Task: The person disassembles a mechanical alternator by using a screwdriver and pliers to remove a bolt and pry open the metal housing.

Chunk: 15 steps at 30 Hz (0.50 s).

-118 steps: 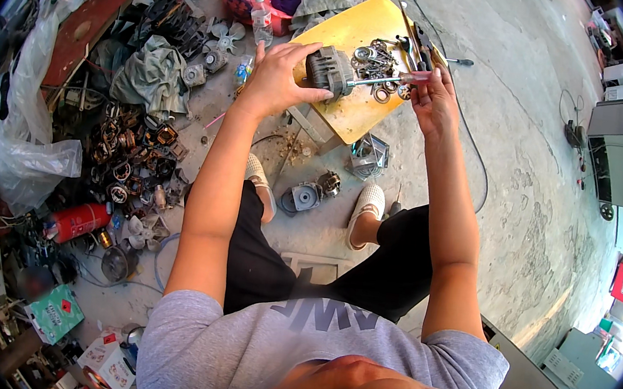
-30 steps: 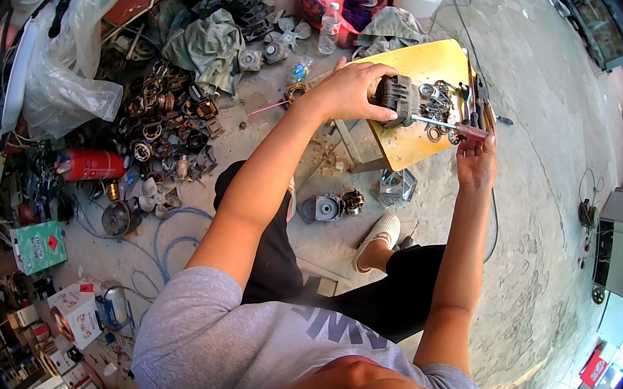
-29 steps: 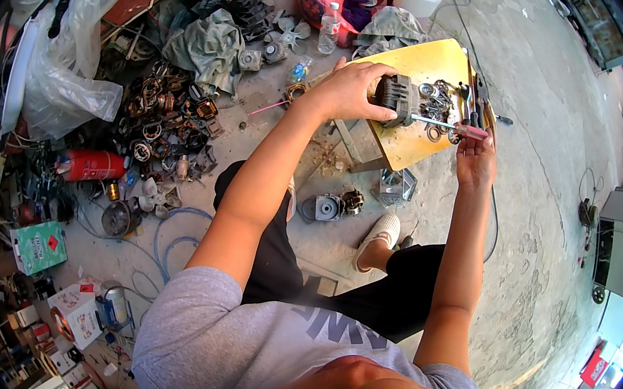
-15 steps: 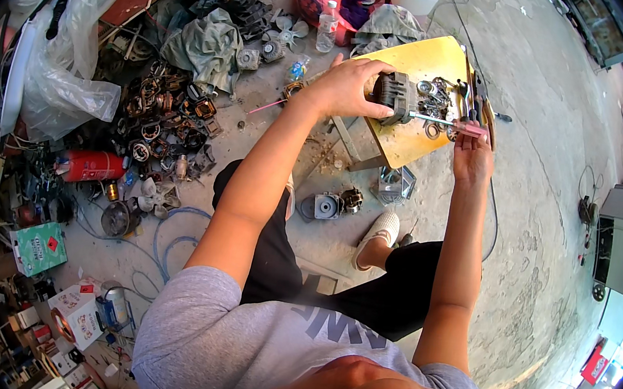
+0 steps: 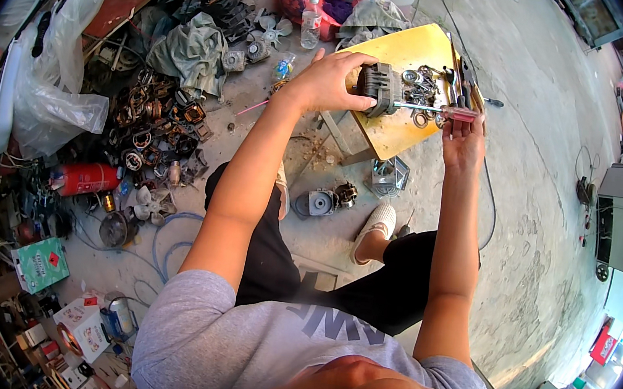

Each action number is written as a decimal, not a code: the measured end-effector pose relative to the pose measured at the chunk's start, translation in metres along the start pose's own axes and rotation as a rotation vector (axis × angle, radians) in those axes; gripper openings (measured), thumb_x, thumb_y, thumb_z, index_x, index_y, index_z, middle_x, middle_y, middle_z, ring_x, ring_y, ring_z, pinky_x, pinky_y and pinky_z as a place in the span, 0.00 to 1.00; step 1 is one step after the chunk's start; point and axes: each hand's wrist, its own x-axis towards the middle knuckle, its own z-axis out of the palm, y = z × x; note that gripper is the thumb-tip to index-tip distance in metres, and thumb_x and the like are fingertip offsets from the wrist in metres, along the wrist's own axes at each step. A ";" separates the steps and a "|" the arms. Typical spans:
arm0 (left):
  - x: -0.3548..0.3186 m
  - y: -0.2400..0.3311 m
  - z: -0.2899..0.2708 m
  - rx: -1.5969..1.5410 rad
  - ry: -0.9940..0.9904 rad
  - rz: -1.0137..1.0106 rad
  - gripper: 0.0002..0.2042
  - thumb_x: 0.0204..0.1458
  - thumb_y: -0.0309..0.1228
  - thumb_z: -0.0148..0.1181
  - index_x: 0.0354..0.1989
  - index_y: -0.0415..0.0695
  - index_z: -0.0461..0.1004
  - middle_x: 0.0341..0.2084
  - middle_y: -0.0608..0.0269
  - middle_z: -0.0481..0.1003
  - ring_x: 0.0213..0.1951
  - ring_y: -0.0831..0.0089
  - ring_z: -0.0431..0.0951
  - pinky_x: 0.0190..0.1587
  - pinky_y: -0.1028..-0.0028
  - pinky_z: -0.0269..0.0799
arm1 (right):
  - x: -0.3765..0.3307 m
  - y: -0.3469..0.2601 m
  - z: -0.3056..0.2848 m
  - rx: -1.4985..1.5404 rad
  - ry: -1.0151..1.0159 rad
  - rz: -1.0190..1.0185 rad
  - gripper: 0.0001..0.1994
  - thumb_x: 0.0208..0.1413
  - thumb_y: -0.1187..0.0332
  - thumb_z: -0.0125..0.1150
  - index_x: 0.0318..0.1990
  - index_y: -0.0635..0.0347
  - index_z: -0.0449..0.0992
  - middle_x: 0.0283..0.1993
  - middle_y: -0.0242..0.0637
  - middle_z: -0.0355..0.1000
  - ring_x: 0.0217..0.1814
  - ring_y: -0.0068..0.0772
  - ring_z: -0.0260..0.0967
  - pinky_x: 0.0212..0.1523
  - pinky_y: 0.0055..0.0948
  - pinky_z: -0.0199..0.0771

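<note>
A grey finned electric motor [image 5: 382, 89] lies on its side on the yellow board [image 5: 388, 143] of a low stool or bench. Its left end is gripped by my left hand [image 5: 326, 82], thumb nearest me and fingers over the top. My right hand [image 5: 464, 140] holds the reddish handle of a screwdriver [image 5: 459, 114], fingers wrapped round it. The shaft points left and its tip meets the motor's right end. Behind the screwdriver lie several loose metal rings and small parts [image 5: 420, 92] and a few long-handled tools [image 5: 459, 84].
On the floor below the board sit a motor end cover [image 5: 320, 202] and a clear container [image 5: 389, 176]. A heap of copper-wound parts [image 5: 152, 119] spreads to the left, near a red cylinder [image 5: 86, 180]. A plastic bottle [image 5: 311, 24] stands beyond the board. A black cable [image 5: 490, 203] runs along the right.
The whole view has shifted slightly, so the board and motor appear a little further left and higher. Both hands keep their holds, and the screwdriver still meets the motor.
</note>
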 end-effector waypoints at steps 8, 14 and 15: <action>0.001 0.004 0.000 0.014 0.011 0.017 0.37 0.41 0.51 0.69 0.61 0.52 0.67 0.59 0.57 0.72 0.61 0.57 0.69 0.70 0.47 0.43 | 0.004 0.001 -0.004 -0.041 -0.093 -0.089 0.16 0.67 0.52 0.53 0.58 0.40 0.69 0.45 0.24 0.72 0.46 0.22 0.68 0.48 0.33 0.65; 0.000 0.002 0.000 0.021 0.023 0.022 0.37 0.41 0.51 0.69 0.61 0.51 0.68 0.57 0.57 0.73 0.61 0.58 0.70 0.70 0.47 0.42 | -0.011 -0.004 0.013 -0.055 0.069 -0.019 0.16 0.71 0.58 0.46 0.62 0.44 0.66 0.49 0.27 0.72 0.46 0.24 0.69 0.47 0.33 0.66; 0.000 0.001 0.000 0.016 0.024 0.027 0.37 0.41 0.51 0.69 0.61 0.51 0.68 0.57 0.57 0.73 0.61 0.58 0.70 0.70 0.46 0.42 | -0.012 -0.006 0.014 -0.069 0.086 -0.023 0.16 0.71 0.60 0.45 0.63 0.45 0.65 0.50 0.28 0.72 0.47 0.24 0.69 0.47 0.33 0.67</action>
